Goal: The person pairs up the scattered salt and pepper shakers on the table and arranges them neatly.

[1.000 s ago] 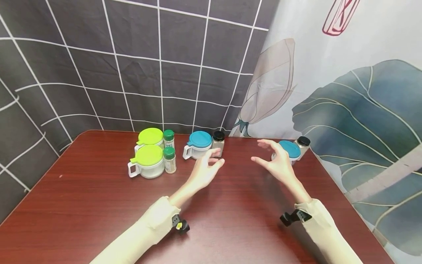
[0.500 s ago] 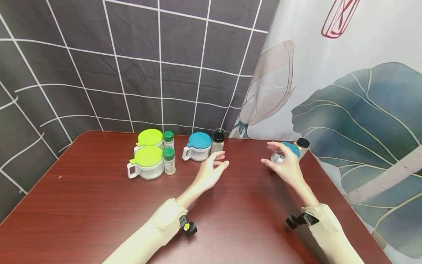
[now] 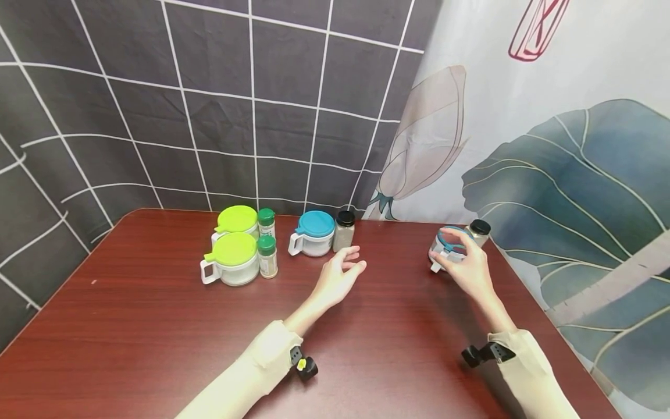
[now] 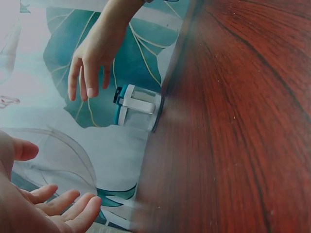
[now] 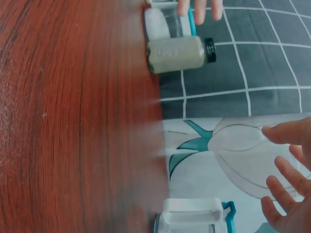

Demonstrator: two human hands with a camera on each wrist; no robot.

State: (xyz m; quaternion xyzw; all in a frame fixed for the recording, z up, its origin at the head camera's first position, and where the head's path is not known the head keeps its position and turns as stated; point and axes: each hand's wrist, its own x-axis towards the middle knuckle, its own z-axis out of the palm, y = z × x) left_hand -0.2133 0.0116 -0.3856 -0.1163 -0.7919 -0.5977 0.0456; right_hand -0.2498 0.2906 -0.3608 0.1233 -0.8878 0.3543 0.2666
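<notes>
My right hand (image 3: 471, 270) hovers by a seasoning jar (image 3: 438, 247) with a blue lid and white handle at the right, partly hiding it. In the left wrist view, that hand (image 4: 99, 53) hangs above the jar (image 4: 138, 108) with a gap between. A black-capped shaker bottle (image 3: 478, 230) stands just behind it. My left hand (image 3: 337, 282), fingers loosely bent and holding nothing, is raised in front of another black-capped shaker bottle (image 3: 344, 234). Touching or close to that bottle is a second blue-lidded seasoning jar (image 3: 316, 235).
Two lime-lidded seasoning jars (image 3: 235, 256) stand one behind the other at the left. Beside them are two green-capped shaker bottles (image 3: 268, 259). A tile-patterned cloth (image 3: 209, 116) and a floral curtain (image 3: 565, 174) rise behind the brown table (image 3: 131, 326).
My right hand has moved right and slightly down, uncovering more of the right jar's front and handle. My left hand has drifted a little right and down, away from the middle jar.
</notes>
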